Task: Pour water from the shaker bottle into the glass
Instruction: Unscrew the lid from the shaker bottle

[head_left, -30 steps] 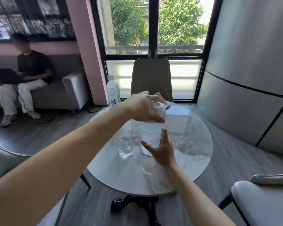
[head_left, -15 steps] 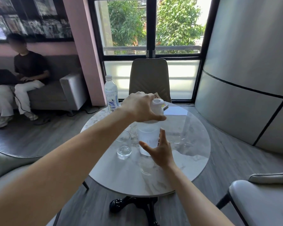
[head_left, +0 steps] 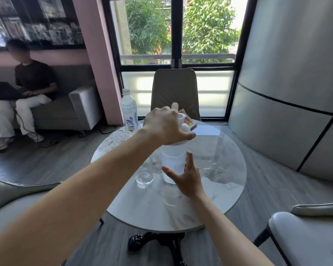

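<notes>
A translucent white shaker bottle (head_left: 173, 160) stands upright on the round marble table (head_left: 215, 185). My left hand (head_left: 166, 126) is clamped over its white lid from above. My right hand (head_left: 186, 175) sits in front of the bottle's lower body with fingers spread, close to it or lightly touching; I cannot tell which. A clear drinking glass (head_left: 144, 174) stands just left of the bottle, partly behind my left forearm.
A plastic water bottle (head_left: 129, 110) stands at the table's far left edge, a colourful packet (head_left: 189, 122) at the far side. A chair (head_left: 174, 93) faces me across the table; armchairs sit near left and right. A person sits on a sofa (head_left: 81, 106) at the left.
My left hand has shifted slightly on the lid, one finger now raised. My right hand stays spread in front of the bottle. The bottle and glass have not moved on the table.
</notes>
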